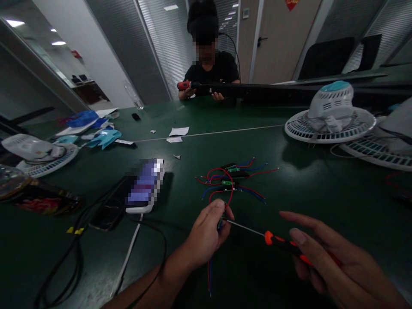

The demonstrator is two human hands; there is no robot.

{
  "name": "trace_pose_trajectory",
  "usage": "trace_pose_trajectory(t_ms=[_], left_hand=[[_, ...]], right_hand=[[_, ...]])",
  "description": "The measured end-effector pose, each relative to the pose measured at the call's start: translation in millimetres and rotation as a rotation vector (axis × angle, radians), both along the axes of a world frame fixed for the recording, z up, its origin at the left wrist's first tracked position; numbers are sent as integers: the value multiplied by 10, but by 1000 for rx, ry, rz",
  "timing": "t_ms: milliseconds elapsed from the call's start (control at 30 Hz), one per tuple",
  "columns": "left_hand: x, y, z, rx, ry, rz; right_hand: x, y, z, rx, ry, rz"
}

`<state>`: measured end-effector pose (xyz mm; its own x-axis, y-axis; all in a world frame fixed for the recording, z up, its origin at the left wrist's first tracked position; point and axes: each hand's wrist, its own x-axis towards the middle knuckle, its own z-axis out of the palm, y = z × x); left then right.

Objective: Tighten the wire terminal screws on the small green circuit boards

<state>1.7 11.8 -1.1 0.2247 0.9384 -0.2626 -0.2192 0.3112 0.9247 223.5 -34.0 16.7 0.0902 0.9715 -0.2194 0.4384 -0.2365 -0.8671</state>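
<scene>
Where the table point(186, 184) stretches far to the left of your left hand point(207, 234), a fan point(35, 148) lies on its grille, with a dark-labelled bottle point(45, 199) tipped over nearer you; you cannot tell how full the bottle is. Beyond these, farther from your hand, sits crumpled blue plastic point(84, 118), and past it a clear bottle point(133, 95) whose contents, if any, are too faint to tell. Closer to your left hand on that side are a black device point(107, 213) and a lit phone point(144, 184) with a cord. Paper scraps point(178, 131) lie well beyond.

Your left hand has thumb and forefinger pinched on a small board point(220, 223), mostly hidden by the fingers, its red and blue wires trailing above and below. Just beyond that hand lie several loose boards point(229, 183) with their wires; across the table a co-worker point(212, 71) grips a red drill point(184, 85).

A screwdriver point(268, 237) runs from the board to your right hand point(331, 253), which curls loosely about its handle, forefinger held out straight. Two more fans point(331, 107) stand beyond that hand.
</scene>
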Motion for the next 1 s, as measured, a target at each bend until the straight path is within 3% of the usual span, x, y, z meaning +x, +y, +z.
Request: trace_pose_trajectory(t_ms=[200, 433, 667, 900, 1000], left_hand=[[0, -10, 6, -5, -16, -10], [-2, 4, 6, 7, -5, -12], [-4, -11, 7, -4, 17, -10], [4, -11, 18, 1, 22, -9], [1, -9, 8, 4, 18, -9]], right_hand=[[55, 30, -22, 119, -51, 61], [1, -7, 58, 143, -68, -13], [27, 4, 40, 107, -25, -22], [-155, -33, 186, -22, 22, -93], [-174, -51, 189, 11, 7, -77]])
